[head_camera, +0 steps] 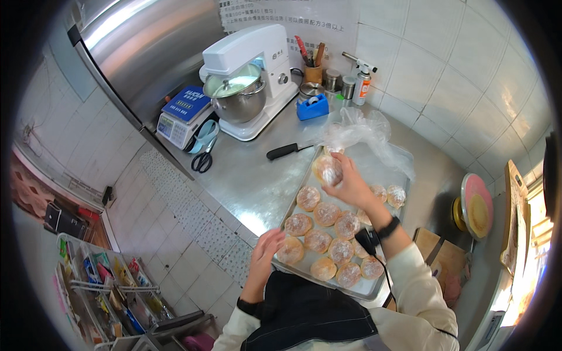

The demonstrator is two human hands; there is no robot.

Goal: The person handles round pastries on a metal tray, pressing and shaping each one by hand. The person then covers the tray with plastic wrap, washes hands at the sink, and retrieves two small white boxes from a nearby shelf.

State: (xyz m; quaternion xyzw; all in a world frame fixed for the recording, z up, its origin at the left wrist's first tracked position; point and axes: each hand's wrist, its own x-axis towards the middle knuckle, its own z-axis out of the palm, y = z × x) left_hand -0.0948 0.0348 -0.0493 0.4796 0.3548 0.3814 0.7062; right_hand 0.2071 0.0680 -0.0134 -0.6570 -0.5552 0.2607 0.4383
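My right hand [351, 182] grips a sugar-dusted round bun [327, 170], raised over the upper part of a metal baking tray [303, 175]. Several more dusted buns [318, 241] lie close together across the tray's lower half, and a few sit under and beside my right forearm. My left hand [267, 250] is empty, its fingers apart, by the tray's lower left corner near a bun [290, 250]. A clear plastic bag [364, 129] lies crumpled over the tray's far end, with a bun partly hidden beside it. Left of the bag is a black-handled knife [282, 152], its blade partly covered.
A white stand mixer [246, 48], a scale [178, 127] and scissors [203, 161] stand or lie at the back left. Behind the tray are a blue tape dispenser [312, 108], jars [348, 87] and a gas torch [362, 83]. Wooden boards [443, 254] and a turntable [476, 208] are on the right.
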